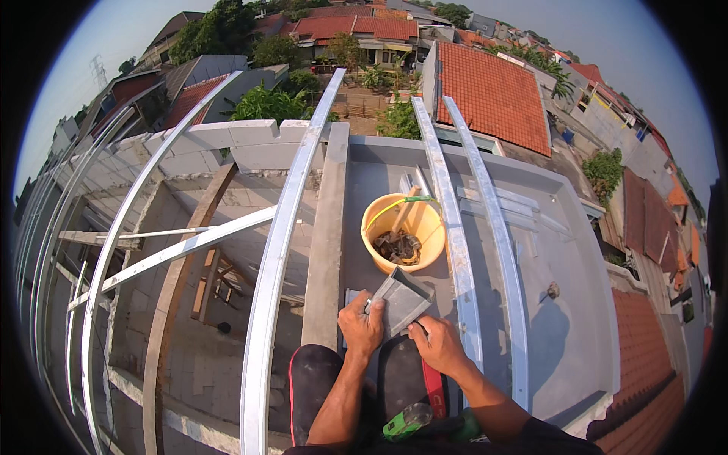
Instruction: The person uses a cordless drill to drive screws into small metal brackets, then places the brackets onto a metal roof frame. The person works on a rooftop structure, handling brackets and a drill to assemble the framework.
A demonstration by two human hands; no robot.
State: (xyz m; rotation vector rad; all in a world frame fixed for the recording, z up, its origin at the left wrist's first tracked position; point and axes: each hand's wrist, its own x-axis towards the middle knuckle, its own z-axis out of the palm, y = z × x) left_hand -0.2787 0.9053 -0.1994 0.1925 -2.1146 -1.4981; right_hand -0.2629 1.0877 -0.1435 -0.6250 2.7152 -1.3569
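Observation:
My left hand (360, 321) grips the left side of a short grey metal channel piece (404, 302), its hollow end facing up and away from me. The fingers of my right hand (440, 346) are pinched at the piece's lower right corner; whether something small sits between them is hidden. The piece is held above my knees, just nearer than a yellow bucket (373, 250). In the bucket are a wooden-handled tool (406, 208) and a dark brown clump (397, 249). On my lap lies a green and black object (408, 422) whose kind I cannot make out.
Long silver metal beams (282, 243) run away from me on both sides, two of them (497, 227) to my right. Beside my left knee a concrete wall top (326, 250) borders a deep drop with a wooden beam (178, 303). Metal offcuts (516, 206) lie on the grey slab (561, 326).

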